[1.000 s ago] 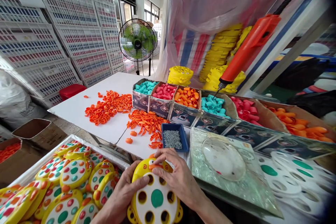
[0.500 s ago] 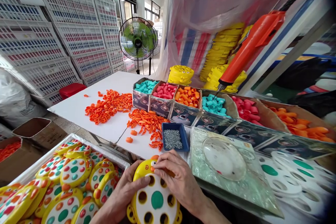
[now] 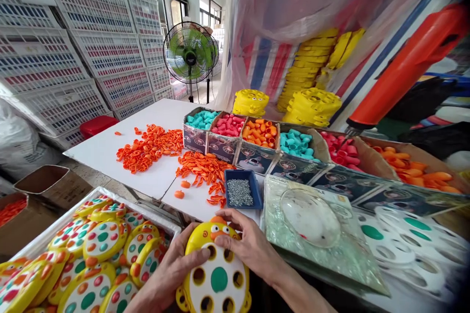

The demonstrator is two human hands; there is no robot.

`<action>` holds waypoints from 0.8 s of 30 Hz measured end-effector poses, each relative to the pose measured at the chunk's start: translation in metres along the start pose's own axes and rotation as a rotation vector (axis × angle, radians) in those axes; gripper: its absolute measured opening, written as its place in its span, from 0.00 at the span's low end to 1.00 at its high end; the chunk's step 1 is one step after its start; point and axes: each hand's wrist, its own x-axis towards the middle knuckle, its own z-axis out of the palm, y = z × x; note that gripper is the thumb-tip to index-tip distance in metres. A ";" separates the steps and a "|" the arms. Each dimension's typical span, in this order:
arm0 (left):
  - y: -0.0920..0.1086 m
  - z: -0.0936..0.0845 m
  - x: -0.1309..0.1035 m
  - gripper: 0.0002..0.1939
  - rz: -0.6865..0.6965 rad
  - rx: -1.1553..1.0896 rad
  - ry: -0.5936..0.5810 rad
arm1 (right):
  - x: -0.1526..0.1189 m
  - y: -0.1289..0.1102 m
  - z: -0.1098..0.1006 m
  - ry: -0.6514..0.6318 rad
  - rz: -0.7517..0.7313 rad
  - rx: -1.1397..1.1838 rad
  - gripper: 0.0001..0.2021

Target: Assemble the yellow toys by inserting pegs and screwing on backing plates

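A yellow toy [image 3: 219, 274] with a white holed face, a green centre disc and a duck-like head is held at the bottom centre. My left hand [image 3: 179, 259] grips its left side, the thumb lying on the white face. My right hand [image 3: 246, 239] pinches the head, with the thumb on the orange beak and fingers behind the top. Just beyond is a blue tray [image 3: 243, 190] of small metal screws. Orange parts [image 3: 201, 168] lie in heaps on the white table [image 3: 147, 183].
Boxes of teal, red and orange pegs [image 3: 260, 134] line the table's back. A red electric screwdriver [image 3: 407, 68] hangs at right. A crate of finished-looking toys [image 3: 105, 239] stands at left; a plastic-wrapped package [image 3: 319, 225] and white holed plates [image 3: 414, 249] lie at right.
My right hand has shifted its fingers over the toy's head, and its thumb now presses the beak. The hanging screwdriver has swung right and appears larger.
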 end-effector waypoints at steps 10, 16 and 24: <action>0.005 -0.006 0.001 0.26 0.022 0.012 0.012 | 0.004 0.003 0.007 0.024 0.048 0.075 0.26; 0.007 -0.012 -0.001 0.29 0.062 0.053 0.043 | 0.013 0.002 0.005 0.013 -0.013 -0.031 0.23; -0.001 -0.034 -0.005 0.29 0.069 0.068 0.063 | 0.090 -0.017 0.026 0.144 -0.346 -0.697 0.16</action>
